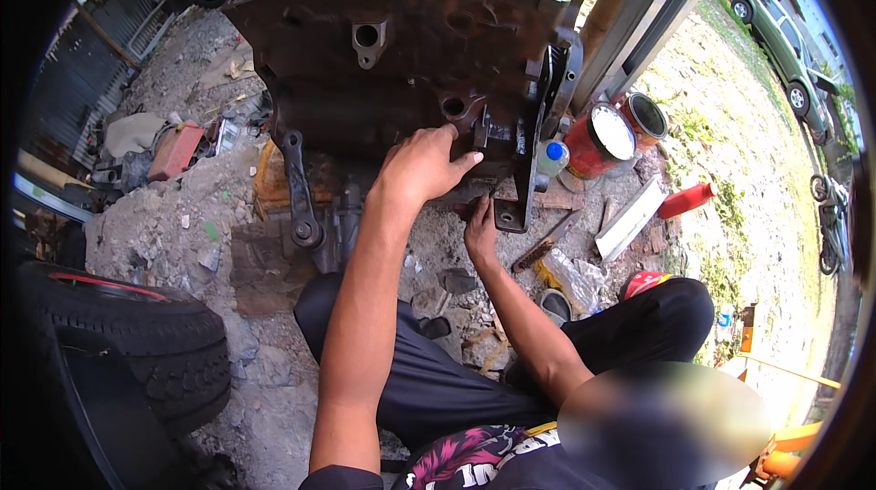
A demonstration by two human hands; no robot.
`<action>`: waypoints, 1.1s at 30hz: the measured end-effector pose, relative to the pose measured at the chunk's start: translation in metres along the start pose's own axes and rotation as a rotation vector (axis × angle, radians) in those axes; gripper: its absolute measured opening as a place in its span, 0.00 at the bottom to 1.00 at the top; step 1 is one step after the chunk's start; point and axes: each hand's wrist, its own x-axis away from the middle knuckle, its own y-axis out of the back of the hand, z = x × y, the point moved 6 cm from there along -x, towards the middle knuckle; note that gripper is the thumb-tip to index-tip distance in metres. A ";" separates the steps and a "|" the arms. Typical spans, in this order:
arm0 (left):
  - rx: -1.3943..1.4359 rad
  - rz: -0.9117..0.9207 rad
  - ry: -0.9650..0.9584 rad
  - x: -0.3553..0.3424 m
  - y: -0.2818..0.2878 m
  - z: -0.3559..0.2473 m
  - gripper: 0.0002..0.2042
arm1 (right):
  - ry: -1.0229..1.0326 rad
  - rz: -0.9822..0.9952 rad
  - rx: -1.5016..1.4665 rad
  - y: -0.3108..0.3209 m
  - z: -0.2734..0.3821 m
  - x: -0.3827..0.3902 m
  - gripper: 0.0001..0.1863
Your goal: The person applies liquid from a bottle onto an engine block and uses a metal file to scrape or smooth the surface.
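Observation:
A large dark engine block (383, 47) stands in front of me, its flat top face showing several round cylinder bores. My left hand (420, 166) rests against the lower part of its side, just below a round hole (453, 107). The thumb sticks out to the right, apart from the other fingers, which are partly hidden. Lower and to the right, my right hand (482, 230) is closed beside the bottom corner of a dark metal plate (513, 216) at the block's right end. What its fingers grip there is hidden.
A metal arm (297, 184) hangs left of my hands. Right of the block are a blue-capped bottle (552, 157), a red can (600, 139), a brush (547, 242) and a red bottle (687, 201). A big tyre (160, 349) lies at lower left. A post (639, 15) rises behind.

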 end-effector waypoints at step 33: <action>0.019 0.016 -0.003 0.002 0.006 0.005 0.27 | -0.111 0.039 -0.140 0.001 0.031 0.003 0.26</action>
